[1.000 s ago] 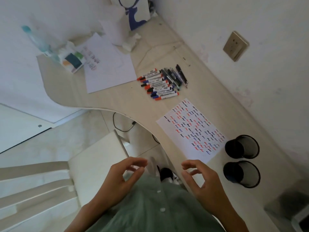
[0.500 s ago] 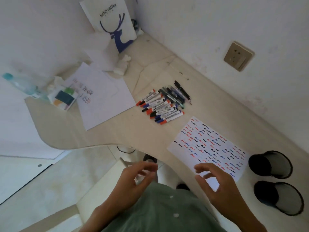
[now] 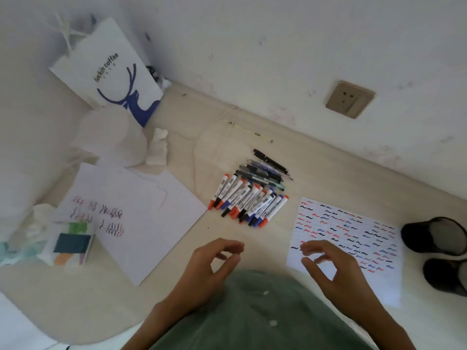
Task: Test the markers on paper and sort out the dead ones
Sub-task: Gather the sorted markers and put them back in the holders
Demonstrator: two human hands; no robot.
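Markers (image 3: 249,202) beside the test paper (image 3: 346,238) look light, stiff, smooth (grip mid-barrel); both hands' fingers (image 3: 228,246) hover loosely curled, empty.

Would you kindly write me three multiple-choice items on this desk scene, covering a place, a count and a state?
1. Where is the marker pile?
A. between the two sheets
B. inside a cup
C. in the paper bag

2. How many black mesh cups stand at the right?
A. one
B. two
C. four

3. What are the hands doing?
A. both hold markers
B. both empty
C. one presses the paper

Key: 1 A, it lies on the desk between both papers; 2 B, two side by side; 3 B, left hand and right hand hover, fingers loosely curled.
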